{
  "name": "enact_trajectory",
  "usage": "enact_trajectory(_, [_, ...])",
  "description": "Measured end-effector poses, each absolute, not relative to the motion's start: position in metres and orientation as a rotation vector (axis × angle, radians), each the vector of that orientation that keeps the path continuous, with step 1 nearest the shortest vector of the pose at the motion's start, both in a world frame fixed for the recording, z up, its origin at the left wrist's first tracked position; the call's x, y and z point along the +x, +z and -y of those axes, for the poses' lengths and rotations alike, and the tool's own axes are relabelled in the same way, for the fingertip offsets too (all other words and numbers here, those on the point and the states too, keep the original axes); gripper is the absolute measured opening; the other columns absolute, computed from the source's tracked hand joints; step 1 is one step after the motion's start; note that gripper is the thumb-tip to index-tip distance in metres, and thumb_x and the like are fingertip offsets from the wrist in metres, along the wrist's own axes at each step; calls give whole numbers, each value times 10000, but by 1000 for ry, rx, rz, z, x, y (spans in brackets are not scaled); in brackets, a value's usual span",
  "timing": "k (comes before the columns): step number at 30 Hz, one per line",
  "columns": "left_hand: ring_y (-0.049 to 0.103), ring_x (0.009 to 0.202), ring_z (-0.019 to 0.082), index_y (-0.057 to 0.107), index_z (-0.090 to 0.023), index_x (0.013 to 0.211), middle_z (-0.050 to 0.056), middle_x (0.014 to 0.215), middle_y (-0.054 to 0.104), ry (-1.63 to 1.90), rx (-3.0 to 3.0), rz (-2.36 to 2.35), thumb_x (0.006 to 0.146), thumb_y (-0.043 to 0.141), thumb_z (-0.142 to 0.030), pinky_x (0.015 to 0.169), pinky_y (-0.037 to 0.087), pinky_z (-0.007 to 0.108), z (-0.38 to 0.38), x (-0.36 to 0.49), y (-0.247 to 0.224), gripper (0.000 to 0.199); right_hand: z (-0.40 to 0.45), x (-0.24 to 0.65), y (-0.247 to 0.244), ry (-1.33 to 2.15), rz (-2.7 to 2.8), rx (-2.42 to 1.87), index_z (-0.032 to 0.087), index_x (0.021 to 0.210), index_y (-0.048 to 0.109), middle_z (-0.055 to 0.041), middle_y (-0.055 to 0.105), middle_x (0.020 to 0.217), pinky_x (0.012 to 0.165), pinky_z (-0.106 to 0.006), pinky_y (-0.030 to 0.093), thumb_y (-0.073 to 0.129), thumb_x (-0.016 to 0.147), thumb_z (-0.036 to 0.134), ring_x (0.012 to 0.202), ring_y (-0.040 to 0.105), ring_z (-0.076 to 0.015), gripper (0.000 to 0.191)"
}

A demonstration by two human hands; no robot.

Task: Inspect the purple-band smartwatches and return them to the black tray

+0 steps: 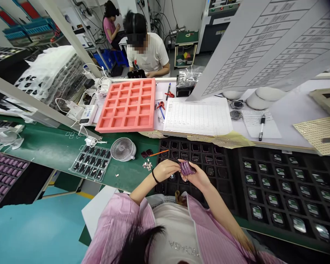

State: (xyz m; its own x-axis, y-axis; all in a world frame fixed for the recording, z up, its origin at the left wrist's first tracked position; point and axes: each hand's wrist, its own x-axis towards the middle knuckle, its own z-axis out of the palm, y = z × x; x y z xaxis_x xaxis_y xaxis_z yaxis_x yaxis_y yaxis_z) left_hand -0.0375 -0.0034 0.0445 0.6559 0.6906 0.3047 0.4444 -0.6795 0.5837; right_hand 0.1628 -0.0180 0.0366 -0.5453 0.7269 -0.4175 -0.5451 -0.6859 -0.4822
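Green desk, lower centre of frame: right hand grips a purple ribbed part above the black compartment tray, left hand pinching its near edge. Firm two-handed fingertip hold, good control.

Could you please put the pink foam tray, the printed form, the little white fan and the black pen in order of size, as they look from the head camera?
Largest: the pink foam tray and the printed form, which look too alike to rank.
Next: the little white fan.
Smallest: the black pen.
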Motion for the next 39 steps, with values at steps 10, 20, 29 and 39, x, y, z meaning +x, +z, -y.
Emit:
enact_trajectory(10, [671, 966, 149, 725, -153, 949, 109, 1014, 706, 520, 2263, -730, 940, 508, -271, 887, 519, 230, 16, -33, 50, 248, 35, 176, 31, 2312, 363, -809, 145, 1207, 625, -62, 678, 783, 491, -296, 446, 532, 867, 315, 589, 608, -179, 392])
enact_trajectory(20, [624, 835, 149, 645, -117, 786, 105, 882, 650, 530, 1956, -694, 790, 674, -457, 790, 526, 264, 19, -16, 55, 341, 61, 189, 31, 2350, 368, -859, 130, 1034, 656, -93, 698, 773, 471, -288, 439, 565, 854, 352, 600, 636, -198, 300])
enact_trajectory(29, [572, 777, 128, 553, -139, 632, 69, 841, 594, 464, 1883, -750, 709, 713, -536, 725, 488, 239, 24, -39, 47, 435, 67, 163, 27, 2423, 302, -869, 132, 1016, 643, -76, 694, 745, 479, -277, 420, 623, 812, 360, 571, 619, -180, 306])
enact_trajectory(39, [591, 759, 118, 596, -125, 631, 67, 886, 587, 444, 1742, -768, 680, 732, -542, 721, 529, 246, 27, -47, 51, 442, 69, 154, 26, 2441, 258, -862, 165, 935, 649, -61, 682, 754, 488, -284, 408, 646, 798, 405, 587, 596, -172, 276])
